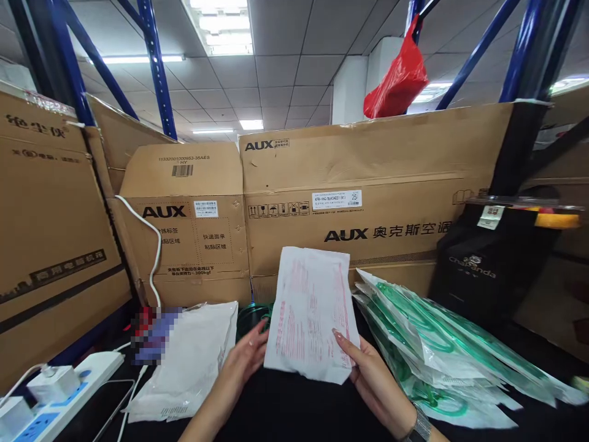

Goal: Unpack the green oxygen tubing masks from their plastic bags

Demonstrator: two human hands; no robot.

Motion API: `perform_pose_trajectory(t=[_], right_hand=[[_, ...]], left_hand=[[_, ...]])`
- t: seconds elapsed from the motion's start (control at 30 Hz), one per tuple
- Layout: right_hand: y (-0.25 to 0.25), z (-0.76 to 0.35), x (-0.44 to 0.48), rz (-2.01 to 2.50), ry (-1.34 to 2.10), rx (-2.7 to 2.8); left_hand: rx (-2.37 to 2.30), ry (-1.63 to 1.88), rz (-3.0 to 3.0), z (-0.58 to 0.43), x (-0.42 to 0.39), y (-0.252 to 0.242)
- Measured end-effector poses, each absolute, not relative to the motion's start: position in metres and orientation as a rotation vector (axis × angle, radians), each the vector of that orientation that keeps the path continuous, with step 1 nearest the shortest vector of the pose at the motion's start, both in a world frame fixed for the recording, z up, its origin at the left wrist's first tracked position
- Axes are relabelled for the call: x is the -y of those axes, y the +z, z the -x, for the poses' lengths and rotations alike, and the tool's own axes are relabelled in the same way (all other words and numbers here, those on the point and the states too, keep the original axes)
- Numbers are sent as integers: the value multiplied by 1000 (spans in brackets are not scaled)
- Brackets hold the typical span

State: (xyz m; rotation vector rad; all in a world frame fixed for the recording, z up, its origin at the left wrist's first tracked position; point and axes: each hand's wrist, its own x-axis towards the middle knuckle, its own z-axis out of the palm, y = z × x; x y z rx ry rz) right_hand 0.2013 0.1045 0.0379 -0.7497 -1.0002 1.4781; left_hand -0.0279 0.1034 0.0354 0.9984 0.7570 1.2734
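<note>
My right hand (pixel 375 374) grips a white packet (pixel 313 313) by its lower right corner, thumb on the front and fingers behind. Red print covers the packet's face, which is held up toward me. Beside the packet's lower left edge is my left hand (pixel 246 356), its fingers loosely stretched out and partly hidden at the edge. Just beyond those fingers lies something dark with green loops (pixel 254 314), mostly covered by the packet. To the right, a pile of clear-and-white packets (pixel 442 331) holds coiled green tubing. A stack of white packets in clear plastic (pixel 197 362) lies to the left.
A white power strip (pixel 69 399) with plugs and cables sits at the lower left. Cardboard boxes (pixel 294 166) wall the back and left of the black table. At the right stands a black bag (pixel 478 264). A red plastic bag (pixel 398 80) hangs from the blue rack.
</note>
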Motion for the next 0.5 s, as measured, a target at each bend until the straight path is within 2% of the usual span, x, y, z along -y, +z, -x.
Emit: perform_pose_trajectory(t=[0.17, 0.27, 0.4, 0.5], right_hand=[[29, -191, -100, 746, 1447, 1235], [28, -189, -99, 780, 1372, 1353], [28, -194, -107, 835, 1284, 1226], [25, -199, -115, 906, 1239, 1133]], left_hand=[[-846, 1279, -875, 10, -98, 35], [-1046, 1544, -896, 36, -99, 46], [-1424, 1940, -1062, 89, -88, 67], [-1631, 1960, -1926, 109, -81, 75]])
